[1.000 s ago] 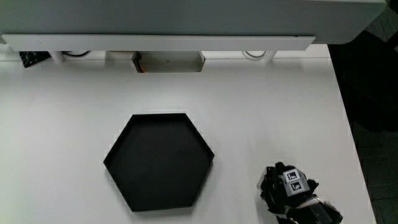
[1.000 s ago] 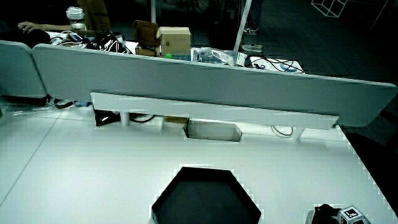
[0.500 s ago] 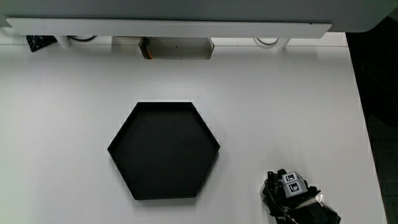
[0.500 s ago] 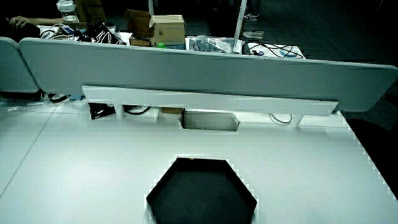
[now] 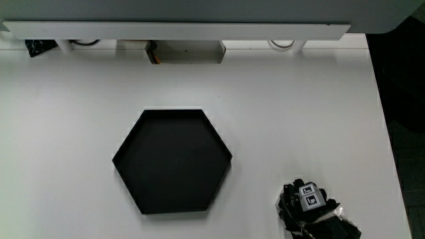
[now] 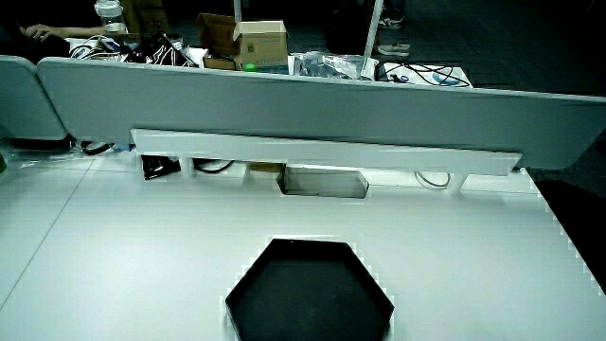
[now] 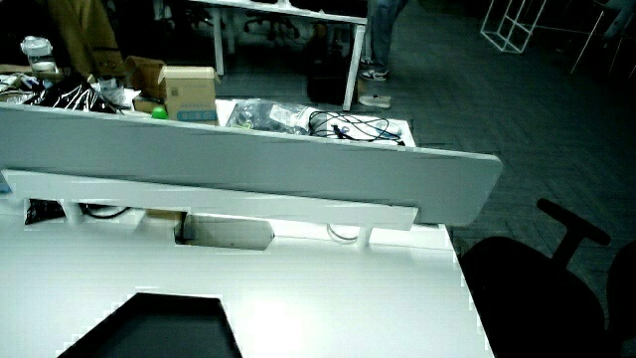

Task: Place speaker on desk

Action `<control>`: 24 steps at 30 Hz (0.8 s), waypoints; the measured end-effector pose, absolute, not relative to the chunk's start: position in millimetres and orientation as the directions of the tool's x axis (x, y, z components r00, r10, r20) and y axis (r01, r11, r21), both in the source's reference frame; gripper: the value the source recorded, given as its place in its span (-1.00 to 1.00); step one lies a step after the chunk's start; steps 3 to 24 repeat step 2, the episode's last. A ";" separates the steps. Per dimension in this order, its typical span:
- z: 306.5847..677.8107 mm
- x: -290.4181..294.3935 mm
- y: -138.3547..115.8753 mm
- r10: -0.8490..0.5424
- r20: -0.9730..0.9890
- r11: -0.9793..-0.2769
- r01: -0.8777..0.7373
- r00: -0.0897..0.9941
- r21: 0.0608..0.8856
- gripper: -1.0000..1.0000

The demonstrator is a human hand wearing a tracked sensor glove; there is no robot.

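No speaker shows in any view. The gloved hand (image 5: 307, 207) with its patterned cube (image 5: 310, 197) rests low over the white table (image 5: 299, 113), close to the table's edge nearest the person and beside the black hexagonal tray (image 5: 172, 160). Its forearm runs off toward the person. Whether it holds anything is hidden. The hand does not appear in either side view. The tray (image 6: 308, 298) lies empty in both side views (image 7: 149, 328).
A grey low partition (image 6: 312, 104) with a white shelf (image 5: 179, 30) under it closes off the table. A rectangular cable opening (image 5: 184, 52) sits in the table under the shelf. A black office chair (image 7: 537, 288) stands beside the table's side edge.
The hand has drawn slightly nearer to the person relative to the tray and has left the side view where its cube showed one second ago. The tray has not moved.
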State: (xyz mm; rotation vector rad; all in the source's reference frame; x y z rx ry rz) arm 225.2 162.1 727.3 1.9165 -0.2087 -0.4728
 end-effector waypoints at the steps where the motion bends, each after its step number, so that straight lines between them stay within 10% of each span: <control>1: 718.2 226.0 159.3 -0.346 -0.238 -0.422 0.076 0.908 0.903 -0.94; 24: 727.6 233.5 161.7 -0.322 -0.235 -0.396 0.095 0.917 0.913 -1.00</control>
